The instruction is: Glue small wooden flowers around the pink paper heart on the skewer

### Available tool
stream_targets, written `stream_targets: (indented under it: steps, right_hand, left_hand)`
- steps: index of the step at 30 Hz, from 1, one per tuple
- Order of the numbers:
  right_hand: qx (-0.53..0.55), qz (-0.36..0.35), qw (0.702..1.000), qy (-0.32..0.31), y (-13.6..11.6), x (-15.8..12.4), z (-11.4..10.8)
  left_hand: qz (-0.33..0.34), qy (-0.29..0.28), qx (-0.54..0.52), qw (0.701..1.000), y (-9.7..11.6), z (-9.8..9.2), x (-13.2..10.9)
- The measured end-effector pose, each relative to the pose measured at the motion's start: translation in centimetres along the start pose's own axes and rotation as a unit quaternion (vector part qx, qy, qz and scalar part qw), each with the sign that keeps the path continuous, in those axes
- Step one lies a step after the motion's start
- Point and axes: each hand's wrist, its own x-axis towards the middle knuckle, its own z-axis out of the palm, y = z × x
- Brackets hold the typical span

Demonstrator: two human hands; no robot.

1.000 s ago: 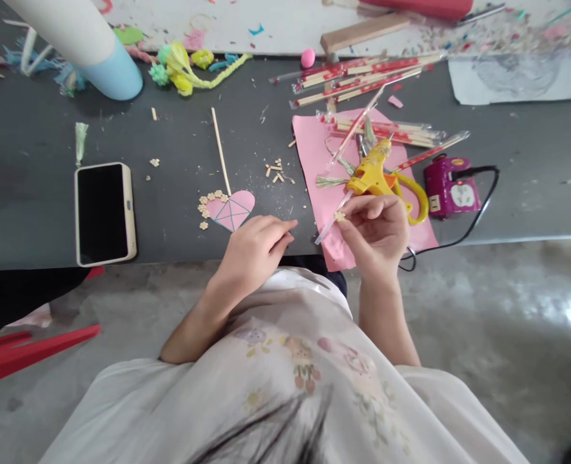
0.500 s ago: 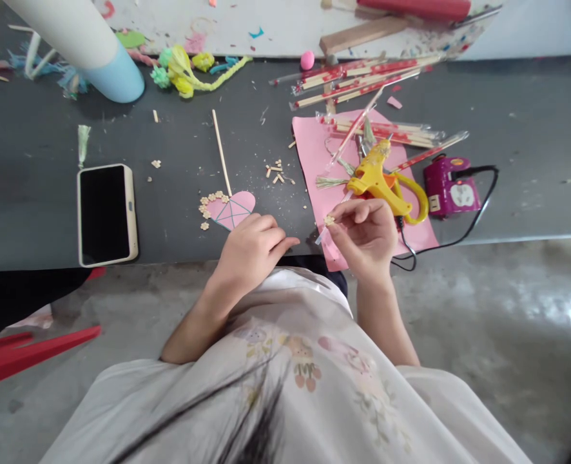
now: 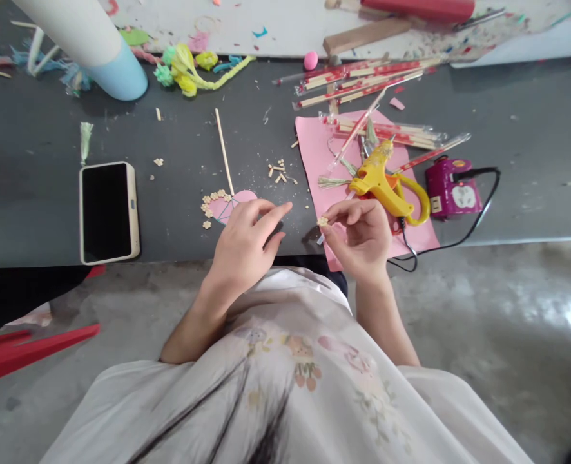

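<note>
The pink heart (image 3: 221, 208) lies on the bench (image 3: 179, 238), partly covered by your left hand (image 3: 243, 237), which is over its lower right side. That hand's grip is loose, thumb and index finger spread well apart with nothing seen between them; whether the palm touches the heart, I cannot tell. Your right hand (image 3: 361, 235) is to the right of the heart, its grip pinched, thumb and fingertips around a small flower piece (image 3: 322, 221). A row of flowers (image 3: 205, 207) lines the heart's upper left edge, and a separate flower (image 3: 207, 225) lies just below them. A thin stick (image 3: 224, 151) runs away from you at the heart's far edge. Farther right of the heart, a yellow glue gun (image 3: 373, 177) lies on a pink sheet (image 3: 309, 151); well left of it lies a phone (image 3: 106, 212).
</note>
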Motion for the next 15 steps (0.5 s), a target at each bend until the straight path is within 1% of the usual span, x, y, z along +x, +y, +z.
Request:
stream_targets:
  steps: [3,6,10,15]
  right_hand:
    - [-0.033,0.006,0.999,-0.014,0.0,-0.1,0.3]
    - [-0.069,0.000,0.997,-0.031,0.0,-0.1,0.6]
    - [-0.078,-0.005,0.996,-0.045,-0.2,-0.1,1.2]
    - [-0.069,0.004,0.995,-0.066,-0.8,0.0,1.7]
  left_hand:
    - [0.004,0.035,-0.034,0.999,0.2,-0.1,0.1]
    - [0.024,0.059,-0.072,0.995,0.5,-0.1,0.2]
    - [0.048,0.086,-0.080,0.992,0.5,0.2,0.2]
    - [0.031,0.103,-0.093,0.990,0.5,0.3,0.3]
